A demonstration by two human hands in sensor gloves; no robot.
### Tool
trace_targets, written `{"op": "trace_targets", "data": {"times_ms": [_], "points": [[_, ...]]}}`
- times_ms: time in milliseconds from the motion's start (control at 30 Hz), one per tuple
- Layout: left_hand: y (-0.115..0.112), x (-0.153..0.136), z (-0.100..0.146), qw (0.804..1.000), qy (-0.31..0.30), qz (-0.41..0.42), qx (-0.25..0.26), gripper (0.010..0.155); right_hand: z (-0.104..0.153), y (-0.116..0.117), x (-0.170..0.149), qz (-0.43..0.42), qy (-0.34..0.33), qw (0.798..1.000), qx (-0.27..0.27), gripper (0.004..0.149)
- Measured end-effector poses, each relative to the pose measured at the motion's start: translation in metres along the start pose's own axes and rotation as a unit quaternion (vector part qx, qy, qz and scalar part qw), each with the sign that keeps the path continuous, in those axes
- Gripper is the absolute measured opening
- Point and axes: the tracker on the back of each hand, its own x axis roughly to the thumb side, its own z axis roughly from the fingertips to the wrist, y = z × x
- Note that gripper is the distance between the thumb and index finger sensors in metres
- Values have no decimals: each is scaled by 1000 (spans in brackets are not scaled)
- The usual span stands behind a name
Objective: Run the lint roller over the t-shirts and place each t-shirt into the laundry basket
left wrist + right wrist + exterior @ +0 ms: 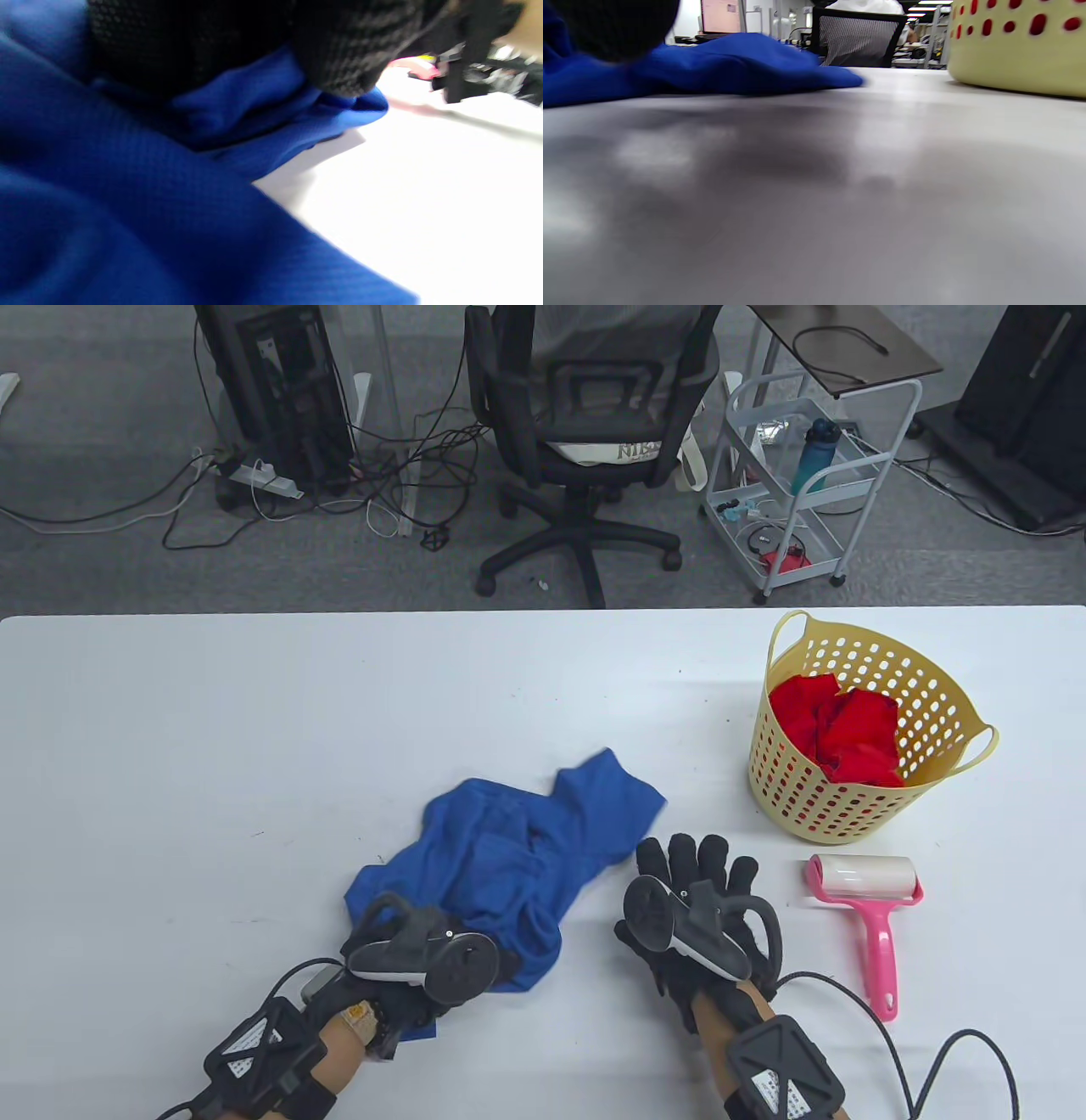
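The white table point(254, 712) spreads under everything I do. On it the blue t-shirt point(526, 848) lies crumpled near my edge, between my two hands. The yellow laundry basket point(848, 806) stands upright to my right, well apart from the blue cloth, with a red t-shirt point(840, 729) bunched inside it. My left hand point(416, 963) rests on the near corner of the blue t-shirt, and the left wrist view shows my gloved fingers point(339, 55) curled round a fold of it. My right hand point(696, 899) lies flat on the table with fingers spread, the fingertips just beside the shirt's right edge (touching it or not, I cannot tell). The pink lint roller point(870, 899) lies on the table just right of that hand, below the basket, in no grip.
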Motion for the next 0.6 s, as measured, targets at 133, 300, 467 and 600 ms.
{"op": "trace_targets", "data": {"times_ms": [133, 300, 467, 600], "points": [[3, -5, 5, 995, -19, 59, -79, 46, -2, 6, 4, 34, -25, 998, 36, 95], [11, -28, 18, 990, 12, 132, -51, 49, -4, 1, 7, 3, -11, 1000, 22, 68], [29, -39, 36, 968, 168, 23, 185, 64, 2, -15, 7, -6, -29, 999, -15, 52], [27, -31, 30, 953, 207, -66, 211, 81, 6, -18, 0, -20, -38, 984, 171, 63]]}}
